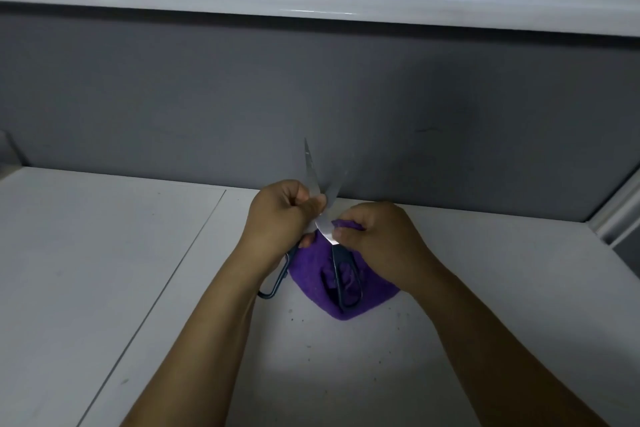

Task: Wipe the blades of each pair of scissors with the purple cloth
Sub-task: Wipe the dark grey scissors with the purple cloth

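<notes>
Mid-wipe: left hand [277, 215] grips the spread-open scissors [325, 229], blades up over the white table [104, 253], right hand [374, 236] pinches the purple cloth [311, 270] onto a blade near the pivot, so next is probably a careful slide tipward.

**Scissors spread open against the purple cloth**

I see one pair of scissors [327, 231], its pale steel blades spread in a narrow V with both tips pointing up and away from me. The handles are dark loops. One sticks out low on the left, and the other lies against the front of the purple cloth [311, 277]. The purple cloth is a fuzzy, bunched lump hanging below where the blades cross. Its top edge is gathered up beside the right-hand blade, and its lower end droops to a blunt point.
</notes>
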